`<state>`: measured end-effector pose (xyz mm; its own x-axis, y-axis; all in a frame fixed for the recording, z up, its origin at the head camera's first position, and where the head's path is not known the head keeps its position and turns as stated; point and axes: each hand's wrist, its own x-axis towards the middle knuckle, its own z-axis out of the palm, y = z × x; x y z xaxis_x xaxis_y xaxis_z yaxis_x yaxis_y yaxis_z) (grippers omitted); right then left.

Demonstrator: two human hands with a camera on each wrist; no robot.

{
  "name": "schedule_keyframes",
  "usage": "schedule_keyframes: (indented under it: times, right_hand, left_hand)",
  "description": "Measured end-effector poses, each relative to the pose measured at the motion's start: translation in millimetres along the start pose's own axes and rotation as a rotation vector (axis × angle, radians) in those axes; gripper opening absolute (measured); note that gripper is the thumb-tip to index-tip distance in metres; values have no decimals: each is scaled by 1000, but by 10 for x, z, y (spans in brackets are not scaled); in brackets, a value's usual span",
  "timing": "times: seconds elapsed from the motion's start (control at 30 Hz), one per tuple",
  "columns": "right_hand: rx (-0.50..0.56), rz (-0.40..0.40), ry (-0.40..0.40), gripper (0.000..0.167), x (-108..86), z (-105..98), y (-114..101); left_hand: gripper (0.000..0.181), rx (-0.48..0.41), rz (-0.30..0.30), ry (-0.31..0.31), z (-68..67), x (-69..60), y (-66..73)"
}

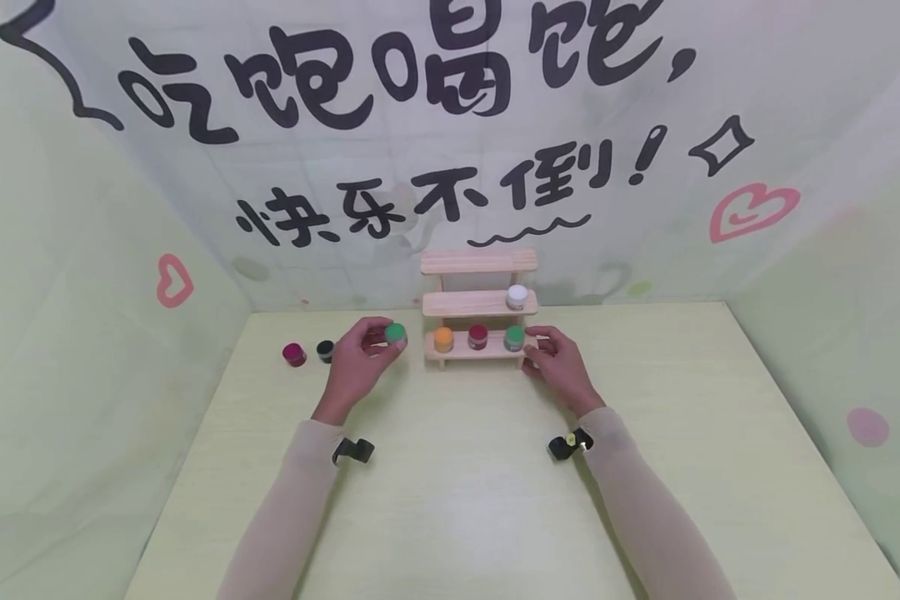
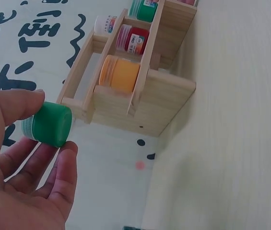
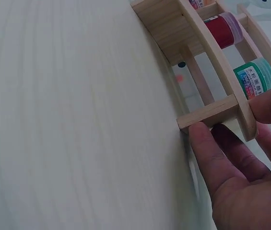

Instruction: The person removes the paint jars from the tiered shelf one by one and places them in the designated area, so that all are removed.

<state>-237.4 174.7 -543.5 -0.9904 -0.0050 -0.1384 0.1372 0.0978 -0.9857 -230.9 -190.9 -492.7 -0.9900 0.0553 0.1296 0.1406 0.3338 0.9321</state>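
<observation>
My left hand (image 1: 356, 367) pinches a green jar (image 1: 396, 333) between thumb and fingers, just left of a small three-tier wooden rack (image 1: 480, 262); the left wrist view shows the jar (image 2: 53, 124) tilted in the hand (image 2: 25, 167). My right hand (image 1: 558, 367) grips the rack's right end, and in the right wrist view its fingers (image 3: 207, 153) touch the end leg (image 3: 209, 114). On the bottom tier stand an orange jar (image 1: 443, 339), a dark red jar (image 1: 477, 337) and a second green jar (image 1: 514, 337). A white jar (image 1: 517, 297) is on the middle tier's right end.
A magenta jar (image 1: 294, 354) and a black jar (image 1: 326, 351), partly hidden by my left hand, stand on the pale table (image 1: 450, 500) at the left. Behind the rack hangs a white cloth (image 1: 390, 275) with dark lettering; cloth also hangs at both sides.
</observation>
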Motion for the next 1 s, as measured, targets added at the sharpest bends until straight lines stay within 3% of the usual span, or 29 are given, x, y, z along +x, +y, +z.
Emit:
schedule_keyframes:
  times: [0.33,0.57,1.0]
  right_hand:
    - [-64,-56,29,35,-47,8,-21]
    - [-86,-40,52,35,-42,18,-31]
    - [-28,4,72,34,-26,41,-21]
  left_hand:
    - [48,19,-15,47,-279,-132,-102]
    - [51,47,-40,71,-425,-260,-171]
    - [51,76,-123,113,-681,-492,-351]
